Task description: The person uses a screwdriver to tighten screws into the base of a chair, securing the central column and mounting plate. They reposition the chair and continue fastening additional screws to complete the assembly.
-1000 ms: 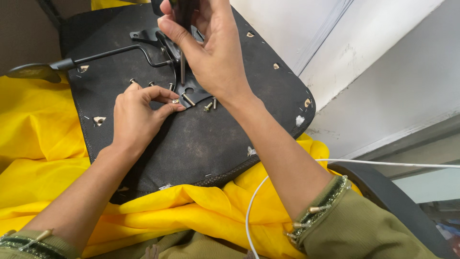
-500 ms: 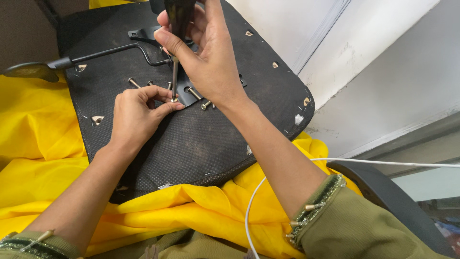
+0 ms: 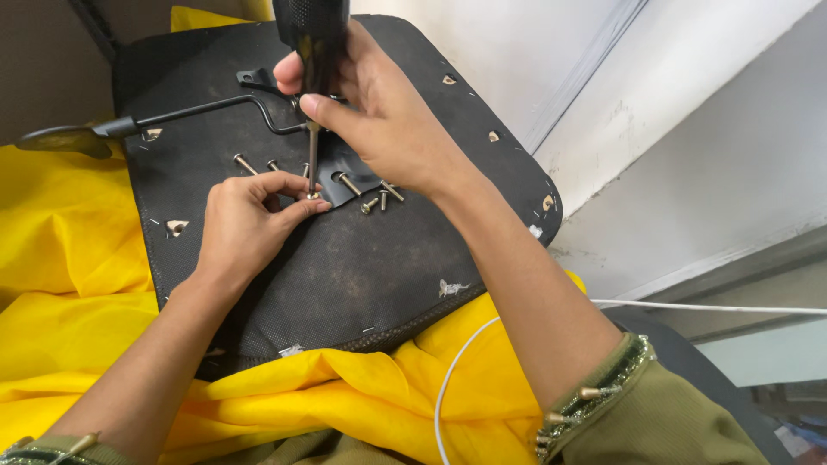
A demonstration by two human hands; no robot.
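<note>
2 hands are engaged over the black seat base [image 3: 345, 275]. The screwdriver [image 3: 314, 52] is gripped in the closed right hand [image 3: 388, 129], its long axis upright, with the tip set down on a bolt [image 3: 313, 195]. That bolt is pinched by the closed fingertips of the left hand [image 3: 250, 224], which lies nearer to it, just to its left. Several loose bolts [image 3: 372, 196] are seen just right of the tip, near a black lever [image 3: 198, 110]. Yellow cloth [image 3: 69, 250] lies beneath.
</note>
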